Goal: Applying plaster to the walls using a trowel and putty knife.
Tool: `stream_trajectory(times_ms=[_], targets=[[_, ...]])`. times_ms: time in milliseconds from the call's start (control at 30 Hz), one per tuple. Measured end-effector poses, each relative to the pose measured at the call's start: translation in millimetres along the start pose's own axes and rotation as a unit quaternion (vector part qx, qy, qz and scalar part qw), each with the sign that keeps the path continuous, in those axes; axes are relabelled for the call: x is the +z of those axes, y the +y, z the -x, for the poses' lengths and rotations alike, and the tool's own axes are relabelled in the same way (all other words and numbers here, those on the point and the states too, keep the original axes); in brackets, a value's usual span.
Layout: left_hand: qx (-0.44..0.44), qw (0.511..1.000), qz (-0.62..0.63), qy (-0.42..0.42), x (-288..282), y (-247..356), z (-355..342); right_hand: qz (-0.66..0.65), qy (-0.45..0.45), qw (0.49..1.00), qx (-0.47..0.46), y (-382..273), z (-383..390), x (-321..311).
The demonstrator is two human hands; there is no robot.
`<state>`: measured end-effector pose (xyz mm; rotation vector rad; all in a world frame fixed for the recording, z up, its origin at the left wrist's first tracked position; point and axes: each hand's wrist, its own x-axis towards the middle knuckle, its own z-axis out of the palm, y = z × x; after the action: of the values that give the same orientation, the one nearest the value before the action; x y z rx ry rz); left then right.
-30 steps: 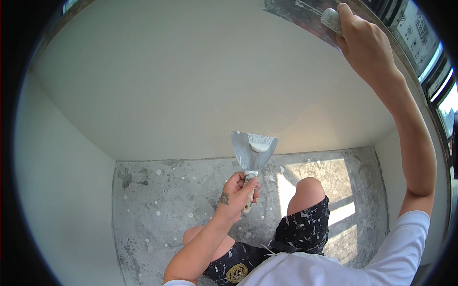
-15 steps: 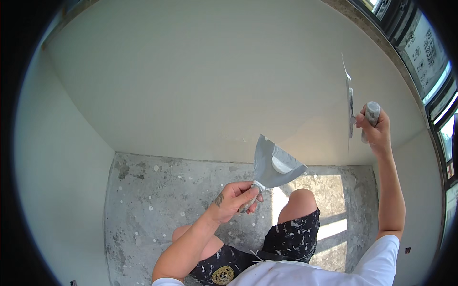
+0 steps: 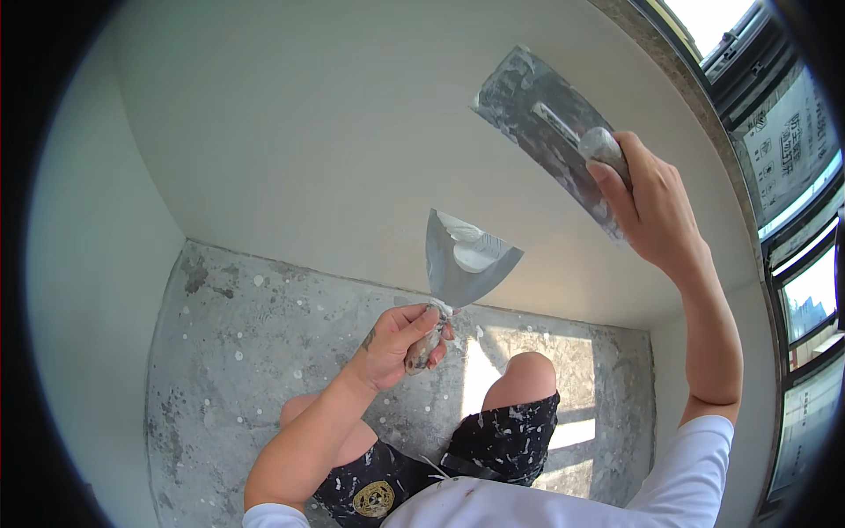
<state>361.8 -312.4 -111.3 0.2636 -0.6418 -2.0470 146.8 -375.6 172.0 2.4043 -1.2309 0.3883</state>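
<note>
My left hand [image 3: 400,345] is wrapped round the smeared handle of a putty knife [image 3: 466,283], its wide grey blade pointing up and away from me. A lump of white putty [image 3: 478,253] lies on that blade. Up at the right, my right hand [image 3: 656,202] grips the rounded handle of a rectangular plastering trowel [image 3: 546,119]. The trowel's back, streaked with white, is turned toward me and its long plate slants from upper left to lower right. It is over the pale wall [image 3: 308,150]; whether its face touches the wall I cannot tell.
A grey concrete floor [image 3: 264,352] with white spots meets the wall at its foot. Sunlight falls in patches [image 3: 563,361] by my knee. Side walls stand at left [image 3: 106,290] and right. Dark-framed windows [image 3: 805,317] and a rough sill edge [image 3: 695,79] run along the right.
The trowel has gone from edge-on to broadside and swung up and left with my right hand. My left hand has moved the putty knife left and slightly up. My view has shifted too.
</note>
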Motion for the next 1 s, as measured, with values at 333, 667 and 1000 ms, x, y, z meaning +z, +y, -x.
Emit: stream_trajectory(times_ms=[333, 667, 1000], targets=[[-0.049, 0.998, -0.038, -0.033, -1, -10, 0, 0.120, 0.127, 0.970, -0.170, -55, -98, -11], [-0.049, 0.998, -0.047, -0.009, 5, -5, 1, 0.253, 0.023, 0.965, 0.067, -13, -64, -31], [-0.075, 0.994, -0.060, 0.046, 23, -8, -2, 0.171, -0.002, 0.970, 0.174, 134, 44, -46]])
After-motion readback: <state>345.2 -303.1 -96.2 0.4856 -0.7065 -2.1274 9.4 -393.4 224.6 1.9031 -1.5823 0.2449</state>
